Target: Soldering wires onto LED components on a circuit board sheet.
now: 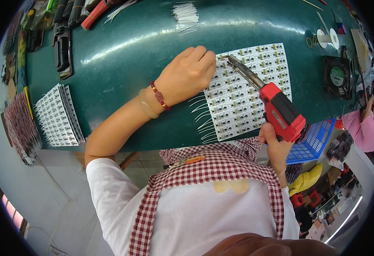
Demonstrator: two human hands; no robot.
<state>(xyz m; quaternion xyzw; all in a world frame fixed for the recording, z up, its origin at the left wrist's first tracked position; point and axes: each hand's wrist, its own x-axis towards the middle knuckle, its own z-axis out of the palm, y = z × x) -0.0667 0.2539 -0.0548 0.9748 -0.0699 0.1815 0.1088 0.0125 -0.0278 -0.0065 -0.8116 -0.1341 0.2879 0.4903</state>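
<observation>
My right hand (276,147) grips the handle of a red and black soldering gun (282,112). Its metal nozzle points up and left, with the tip over the upper left part of a white circuit board panel (248,96) filled with rows of small components. At that panel's upper left edge my left hand (193,70) is closed in a pinch, close to the nozzle tip; what its fingers hold is hidden. Several thin white wires (202,121) stick out from the left edge of the panel, below my left hand.
Loose white wires (185,16) lie in a pile at the far side of the green table (123,77). More board panels (59,115) are stacked at left, beside wired bundles (22,123). At right stand a black fan (337,77) and a white spool (327,39); a blue crate (310,143) sits below.
</observation>
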